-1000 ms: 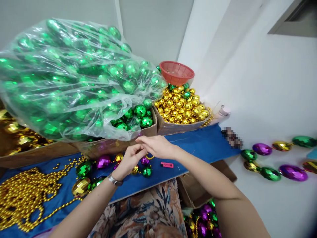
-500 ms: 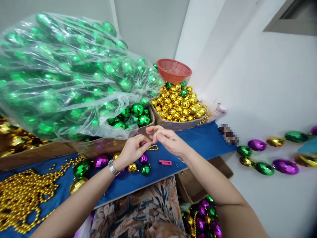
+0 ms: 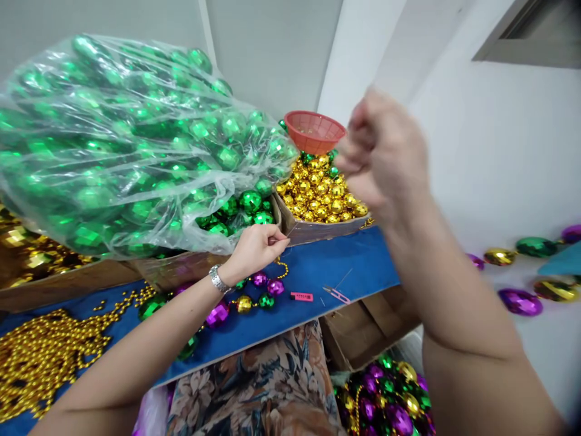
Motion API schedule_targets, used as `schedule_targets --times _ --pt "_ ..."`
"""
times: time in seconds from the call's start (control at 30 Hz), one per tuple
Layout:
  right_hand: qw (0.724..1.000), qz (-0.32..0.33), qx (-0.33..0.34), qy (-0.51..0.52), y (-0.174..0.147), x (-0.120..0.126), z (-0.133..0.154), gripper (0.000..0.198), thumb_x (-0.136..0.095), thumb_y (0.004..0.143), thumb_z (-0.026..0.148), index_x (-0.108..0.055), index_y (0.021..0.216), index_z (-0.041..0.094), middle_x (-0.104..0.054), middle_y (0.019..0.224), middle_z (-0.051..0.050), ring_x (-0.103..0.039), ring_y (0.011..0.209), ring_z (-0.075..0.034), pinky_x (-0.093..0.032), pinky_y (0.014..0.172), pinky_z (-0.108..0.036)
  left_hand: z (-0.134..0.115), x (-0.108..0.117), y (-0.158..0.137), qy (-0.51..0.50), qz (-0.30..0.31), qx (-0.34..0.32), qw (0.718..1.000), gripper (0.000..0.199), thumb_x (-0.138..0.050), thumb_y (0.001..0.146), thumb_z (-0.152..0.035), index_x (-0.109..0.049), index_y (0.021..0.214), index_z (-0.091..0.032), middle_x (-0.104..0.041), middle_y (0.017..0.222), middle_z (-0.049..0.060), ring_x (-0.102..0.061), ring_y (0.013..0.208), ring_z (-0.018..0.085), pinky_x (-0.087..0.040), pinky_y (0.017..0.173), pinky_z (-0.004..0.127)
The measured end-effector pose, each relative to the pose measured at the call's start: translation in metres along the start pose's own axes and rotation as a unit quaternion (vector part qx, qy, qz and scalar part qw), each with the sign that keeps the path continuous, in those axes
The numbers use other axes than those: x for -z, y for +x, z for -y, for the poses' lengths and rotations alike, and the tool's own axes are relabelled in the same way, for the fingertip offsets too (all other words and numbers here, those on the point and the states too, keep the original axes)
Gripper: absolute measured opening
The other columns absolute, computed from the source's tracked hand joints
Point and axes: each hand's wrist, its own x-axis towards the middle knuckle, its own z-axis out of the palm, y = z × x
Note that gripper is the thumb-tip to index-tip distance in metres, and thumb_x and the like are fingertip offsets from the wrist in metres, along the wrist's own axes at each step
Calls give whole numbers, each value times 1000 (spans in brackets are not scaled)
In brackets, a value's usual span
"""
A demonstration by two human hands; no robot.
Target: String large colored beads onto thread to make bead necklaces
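Note:
My left hand (image 3: 261,251), with a metal watch at its wrist, is pinched shut above the blue tabletop. A faint thin thread seems to run from its fingertips. Below it lies a garland of purple balls (image 3: 275,286), a gold ball (image 3: 244,304) and green balls (image 3: 266,300), with a loop of small gold beads (image 3: 284,268). My right hand (image 3: 385,151) is raised high at the right, blurred, its fingers curled closed. Whatever it holds is hidden. Pink thread snips (image 3: 336,295) and a small pink box-like item (image 3: 302,297) lie on the table.
A big clear bag of green balls (image 3: 136,145) rests on cartons at the left. Behind stand a box of gold balls (image 3: 318,191) and a red basket (image 3: 313,134). Gold bead strings (image 3: 40,351) heap at the left. A carton (image 3: 367,327) and mixed balls (image 3: 385,393) sit below.
My hands were together over the table. The right hand has swung up and right, away from the left, which has shifted slightly right and down. The snips now show fully.

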Motion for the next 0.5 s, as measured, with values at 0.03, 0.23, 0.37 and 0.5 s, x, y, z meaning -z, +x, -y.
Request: schedule_targets --times 0.03,0.23,0.37,0.5 --pt "1000 -25 14 -8 8 4 17 40 -37 94 30 -49 58 15 -26 46 11 -32 41 1 -13 45 -26 7 -5 -5 1 12 16 1000 19 -60 79 -27 -68 66 -16 -64 57 0 -52 51 11 -34 51 23" --pt "989 -119 60 -59 34 23 64 45 -13 82 25 -43 49 15 -21 42 10 -16 34 4 -10 47 -34 60 -54 -56 -1 58 120 991 24 -57 81 -32 -67 68 -16 -67 60 3 -57 54 15 -35 53 24" --pt "993 -61 75 -66 29 0 37 24 -34 83 26 -40 61 18 -21 43 14 -19 37 4 -10 46 -26 65 -81 -80 4 127 98 987 19 -55 82 -26 -67 70 -17 -68 66 4 -59 58 16 -35 56 24" --pt "990 58 117 -50 17 -44 15 29 -33 90 28 -46 71 11 -29 57 14 -31 41 7 -23 51 -12 54 -95 -82 5 222 43 974 13 -63 75 -23 -65 63 -19 -64 62 3 -57 58 16 -33 57 24"
